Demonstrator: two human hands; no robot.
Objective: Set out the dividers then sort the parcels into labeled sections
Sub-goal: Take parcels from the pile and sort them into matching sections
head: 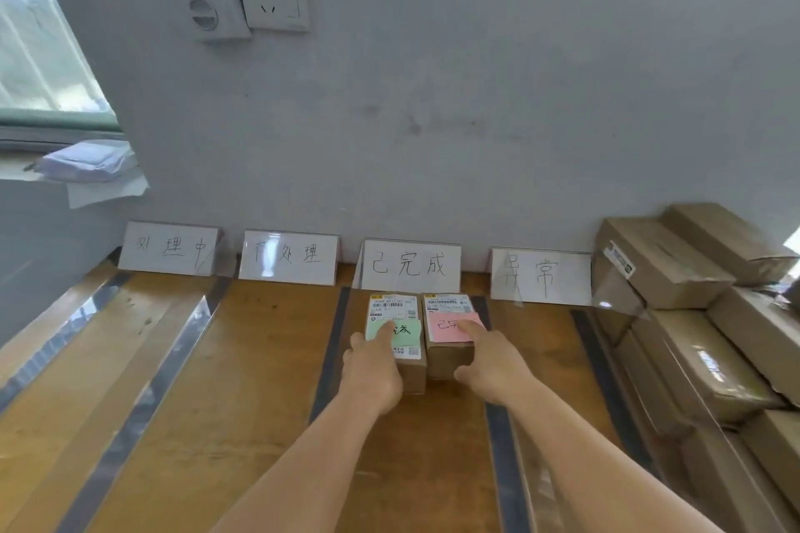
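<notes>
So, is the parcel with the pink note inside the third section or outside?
Inside. The pink-note parcel lies between the two dark dividers, in front of the third sign.

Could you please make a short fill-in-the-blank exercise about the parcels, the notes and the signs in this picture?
1. The left hand touches a parcel with a ____ note.
2. The right hand touches a parcel with a ____ note.
3. ____ white signs stand against the wall.
4. More brown boxes are stacked at the ____ side.

Answers: green; pink; four; right
</notes>
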